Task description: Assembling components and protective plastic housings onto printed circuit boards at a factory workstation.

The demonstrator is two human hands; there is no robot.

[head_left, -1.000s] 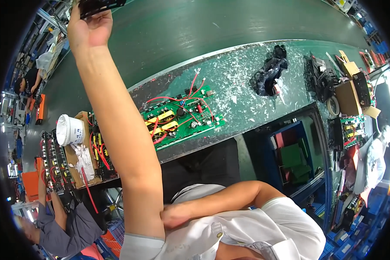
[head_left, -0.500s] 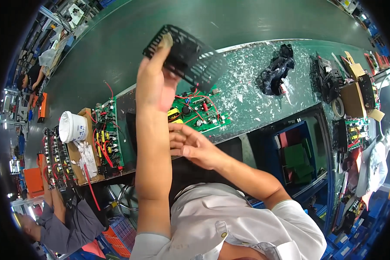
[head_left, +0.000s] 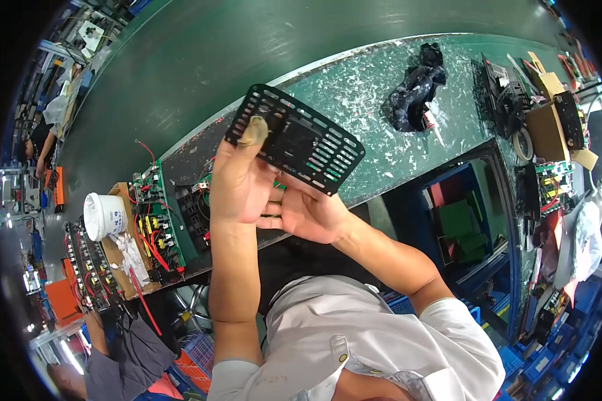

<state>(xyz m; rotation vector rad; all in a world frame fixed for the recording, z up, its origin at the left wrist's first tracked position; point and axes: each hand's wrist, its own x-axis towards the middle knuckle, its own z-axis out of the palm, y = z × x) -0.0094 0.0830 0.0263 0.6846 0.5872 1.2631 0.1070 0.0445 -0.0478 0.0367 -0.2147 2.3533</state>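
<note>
Left hand [head_left: 237, 179] pinches the black vented panel [head_left: 295, 140], can't tell right hand's [head_left: 316, 219] grip, so a slipping pinch could drop it.

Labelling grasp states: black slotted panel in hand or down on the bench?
Held: the left hand grips the black slotted panel, thumb across its face.

Legible text: none on any surface in view. White bucket [head_left: 100, 218], left side of view: blue print [head_left: 116, 220] on side wall; characters too small and distorted to read. Blue bins [head_left: 535, 367], lower right rim of view: pale label-like patches; wording unreadable. Red-and-white tube [head_left: 430, 120], on counter [head_left: 354, 100]: lettering cannot be made out.
</note>
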